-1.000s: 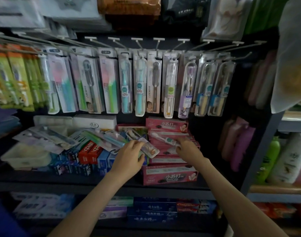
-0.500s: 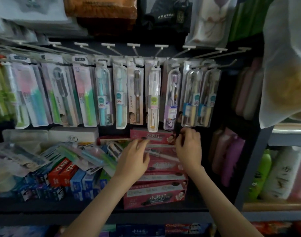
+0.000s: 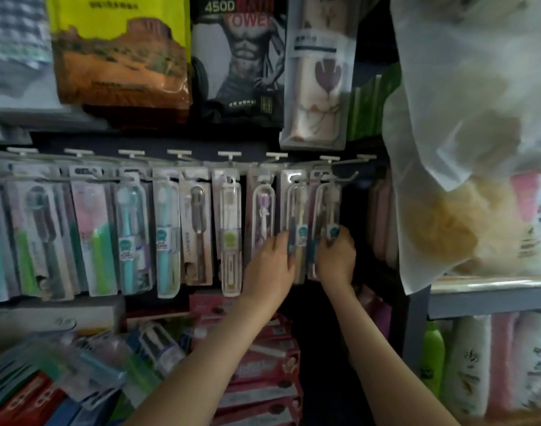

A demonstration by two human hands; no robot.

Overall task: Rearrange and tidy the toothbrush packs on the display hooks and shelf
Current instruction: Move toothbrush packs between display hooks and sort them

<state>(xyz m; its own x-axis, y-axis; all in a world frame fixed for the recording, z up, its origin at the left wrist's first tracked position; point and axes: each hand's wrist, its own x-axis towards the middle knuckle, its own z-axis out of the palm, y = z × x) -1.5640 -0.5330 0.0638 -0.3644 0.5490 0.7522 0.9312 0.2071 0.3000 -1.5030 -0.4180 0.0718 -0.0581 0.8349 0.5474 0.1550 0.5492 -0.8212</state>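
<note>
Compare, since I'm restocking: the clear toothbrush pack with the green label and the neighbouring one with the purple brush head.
The green-label clear pack shows full length; the purple-head clear pack has its lower end behind the left hand. The first's bristles look pale, the second's purple. Both hang upright from hooks.

A row of white display hooks (image 3: 229, 154) ran above the fingers (image 3: 282, 241) of the left hand (image 3: 270, 267) and right hand (image 3: 336, 259). It carried toothbrush packs (image 3: 230, 232) hung side by side, most of them left of the fingers. Below the fingers, the shelf, hidden under its load, held stacked pink toothpaste boxes (image 3: 263, 368), with loose packs (image 3: 160, 345) and red and blue boxes (image 3: 38, 401) further left.
</note>
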